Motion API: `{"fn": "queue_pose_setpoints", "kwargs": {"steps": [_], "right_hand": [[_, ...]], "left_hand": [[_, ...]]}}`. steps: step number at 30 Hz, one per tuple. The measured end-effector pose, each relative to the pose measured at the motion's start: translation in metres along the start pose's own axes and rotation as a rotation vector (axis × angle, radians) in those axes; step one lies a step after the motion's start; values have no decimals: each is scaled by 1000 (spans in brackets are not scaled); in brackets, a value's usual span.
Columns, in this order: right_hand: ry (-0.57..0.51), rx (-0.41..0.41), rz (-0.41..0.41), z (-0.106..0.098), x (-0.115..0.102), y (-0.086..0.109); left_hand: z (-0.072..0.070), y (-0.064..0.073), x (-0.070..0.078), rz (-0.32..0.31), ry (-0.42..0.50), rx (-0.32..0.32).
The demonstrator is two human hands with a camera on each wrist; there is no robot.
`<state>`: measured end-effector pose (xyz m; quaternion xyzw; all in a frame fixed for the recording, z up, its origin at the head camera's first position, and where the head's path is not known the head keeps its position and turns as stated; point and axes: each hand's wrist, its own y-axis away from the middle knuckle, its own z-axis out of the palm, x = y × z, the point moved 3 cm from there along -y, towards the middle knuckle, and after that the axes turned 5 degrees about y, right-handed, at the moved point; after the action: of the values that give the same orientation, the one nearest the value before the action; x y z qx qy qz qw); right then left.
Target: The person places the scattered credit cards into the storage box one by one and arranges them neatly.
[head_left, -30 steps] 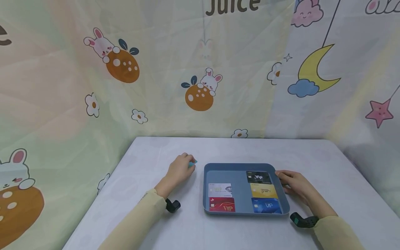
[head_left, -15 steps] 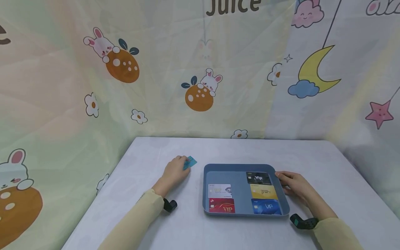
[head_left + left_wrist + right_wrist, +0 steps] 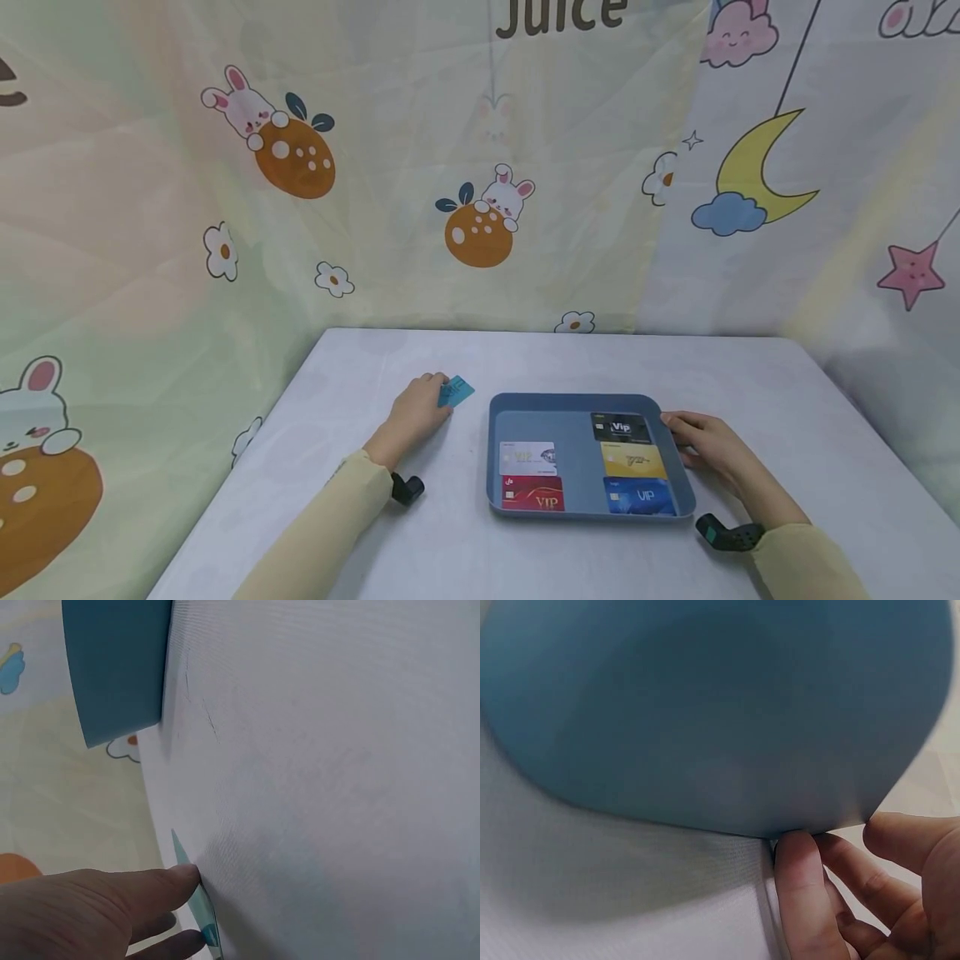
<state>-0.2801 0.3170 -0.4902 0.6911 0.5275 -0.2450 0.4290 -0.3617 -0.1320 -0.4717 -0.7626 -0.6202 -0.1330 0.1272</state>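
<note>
My left hand (image 3: 417, 412) pinches a teal card (image 3: 455, 391) by its edge, left of the tray; in the left wrist view the card (image 3: 201, 904) is seen nearly edge-on between thumb and fingers. A blue-grey tray (image 3: 577, 458) lies on the table. My right hand (image 3: 708, 440) holds the tray's right rim, and the right wrist view shows the fingers (image 3: 802, 877) at the lower edge of the tray's side wall (image 3: 727, 735). Inside, a silver card (image 3: 528, 457) and a red card (image 3: 532, 493) lie left; black (image 3: 621, 427), yellow (image 3: 633, 459) and blue cards (image 3: 639, 495) lie right.
A white cloth covers the table (image 3: 420, 550). Behind it hangs a printed fabric backdrop (image 3: 390, 125) with rabbits, oranges and a moon. Each wrist wears a black camera, one on the left (image 3: 407, 490) and one on the right (image 3: 729, 532).
My left hand has shifted slightly left and toward me, and the teal card, mostly hidden earlier, now shows beyond the fingers. My right hand stays at the tray's rim.
</note>
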Motion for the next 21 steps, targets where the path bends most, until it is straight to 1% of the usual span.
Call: {"fn": "queue_pose_setpoints", "kwargs": {"steps": [4,8,11,14,18,21], "right_hand": [[-4,-1,5,0,0,0],[-2,-4,6,-1,0,0],[-2,-9,6,-1,-1,0],[0,-10,7,-1,-1,1],[3,-9,5,0,-1,1],[7,-9,-1,0,0,0]], "left_hand": [[-2,-1,0,-14,21,-21],[-7,-7,2,-34,46,-82],[-10,-13,2,-49,43,-128],[-11,-16,3,-46,38,-158],[-12,-16,4,-42,52,-167],[-13,-15,5,-45,77,-154]]}}
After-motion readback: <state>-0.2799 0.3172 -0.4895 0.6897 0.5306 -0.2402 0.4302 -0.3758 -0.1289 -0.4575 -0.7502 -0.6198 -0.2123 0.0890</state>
